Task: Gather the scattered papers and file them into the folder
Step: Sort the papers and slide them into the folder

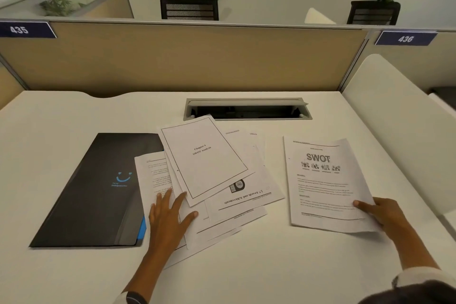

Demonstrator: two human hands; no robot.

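A black folder [98, 187] with a blue smiley logo lies shut on the left of the white desk. Beside it, several printed sheets fan out in a loose pile; the top one reads "Chapter 4 SWOT Analysis" [204, 158], and an "Awards and Achievements" sheet [246, 196] lies under it. My left hand [170, 219] rests flat on the pile's near left edge, fingers spread. To the right, apart from the pile, a few sheets headed "SWOT" [323, 180] are pinched at their near right corner by my right hand [380, 212], thumb on top.
A grey cable hatch [246, 108] stands open in the desk behind the papers. A beige partition [182, 57] closes the far side, with signs 435 and 436. A white side panel [399, 126] rises on the right. Potted plants and chairs sit beyond.
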